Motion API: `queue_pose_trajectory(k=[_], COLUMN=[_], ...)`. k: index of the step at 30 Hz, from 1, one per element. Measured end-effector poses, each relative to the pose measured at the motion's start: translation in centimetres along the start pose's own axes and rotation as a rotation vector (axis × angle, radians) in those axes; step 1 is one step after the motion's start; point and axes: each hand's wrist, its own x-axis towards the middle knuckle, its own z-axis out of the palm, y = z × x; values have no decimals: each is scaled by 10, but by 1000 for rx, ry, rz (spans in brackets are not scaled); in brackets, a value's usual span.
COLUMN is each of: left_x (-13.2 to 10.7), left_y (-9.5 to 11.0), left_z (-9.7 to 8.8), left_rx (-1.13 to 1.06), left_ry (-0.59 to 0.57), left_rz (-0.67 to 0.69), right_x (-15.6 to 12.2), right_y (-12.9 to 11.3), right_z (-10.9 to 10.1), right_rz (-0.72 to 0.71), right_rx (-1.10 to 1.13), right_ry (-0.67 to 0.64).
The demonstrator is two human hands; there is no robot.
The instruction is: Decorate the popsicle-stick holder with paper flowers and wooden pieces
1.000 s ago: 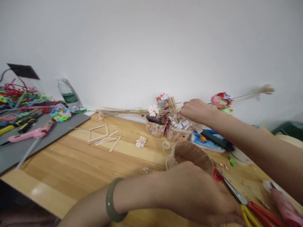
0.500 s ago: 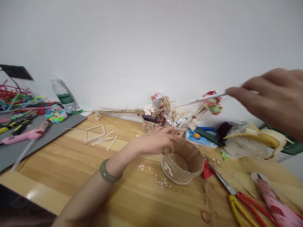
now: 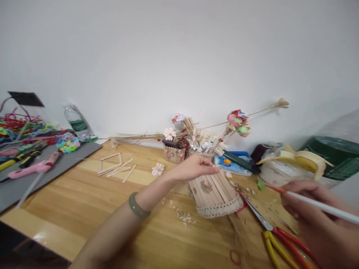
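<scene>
A round basket of upright wooden craft sticks (image 3: 211, 190) is tipped so that its side faces me. A lace band runs along its lower edge and a pale dried flower shows on the sticks. My left hand (image 3: 196, 167), with a green bangle on the wrist, grips the basket's upper end; some fingers are hidden behind it. At the right, my right hand (image 3: 316, 220) is closed around a slim white stick with a tapered orange tip (image 3: 316, 203), much like a paintbrush. The tip points left and is apart from the basket.
Scissors (image 3: 269, 228) with red and yellow handles lie right of the basket. Behind stand a small decorated box (image 3: 174, 154) and paper flowers (image 3: 238, 121). Loose craft sticks (image 3: 116, 168), a pink glue gun (image 3: 33, 168), a water bottle (image 3: 75, 118) and a banana peel (image 3: 305, 160) are around.
The basket has turned from showing its open top to showing its stick side. My right hand has come down from the upper right with the white stick. A pale flower now shows left of the basket.
</scene>
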Motion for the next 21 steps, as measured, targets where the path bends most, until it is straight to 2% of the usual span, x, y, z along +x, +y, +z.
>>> queue_pose_trajectory(k=[3, 7, 9, 13, 15, 18, 21], left_x=[4, 7, 7, 2, -1, -4, -5], left_y=[2, -1, -8, -32, -42, -47, -43], left_z=[8, 11, 5, -14, -20, -20, -18], left_rx=[-122, -316, -365, -362, -243, -157, -195], left_ry=[-71, -75, -117, -323, -399, -366, -308], left_rz=[-68, -115, -96, -93, -64, -46, -39], right_x=[-10, -15, -14, -8, -5, -2, 0], right_y=[-21, -22, -16, -2, 1, 0, -4], right_z=[25, 51, 58, 61, 60, 58, 56], right_rz=[98, -13, -54, -21, 23, 65, 81], right_rx=[197, 275, 257, 304, 350, 387, 393], right_ry=[-136, -246, -244, -149, -121, -111, -120])
